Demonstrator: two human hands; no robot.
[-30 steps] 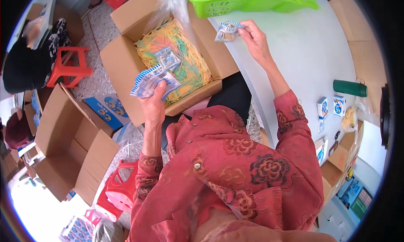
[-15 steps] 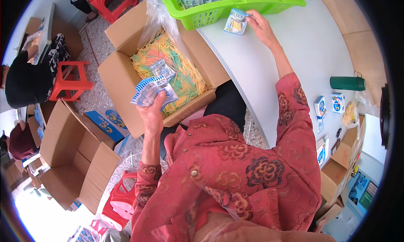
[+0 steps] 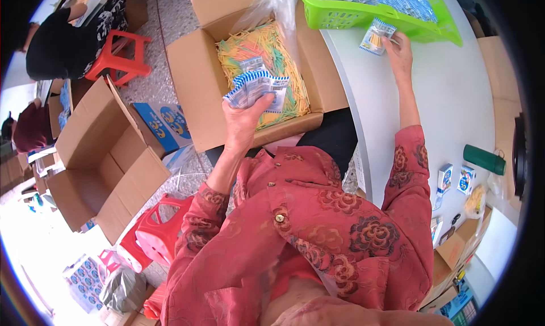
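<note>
Right fingers (image 3: 390,42), packet (image 3: 373,39) near basket rim (image 3: 369,9)

The left hand (image 3: 244,120) grips a sheaf of blue-striped plastic sachets (image 3: 252,86) above an open cardboard box (image 3: 193,87) of pastel sticks (image 3: 286,56) – yellow, orange and green among them. The right hand (image 3: 399,53) pinches one filled sachet (image 3: 374,38) by its edge, next to a lime-green plastic basket (image 3: 335,17) heaped with similar packets (image 3: 406,5) on the white table (image 3: 443,93) – farther along it are a dark green bottle (image 3: 484,160) and two small blue-and-white boxes (image 3: 444,179).
</note>
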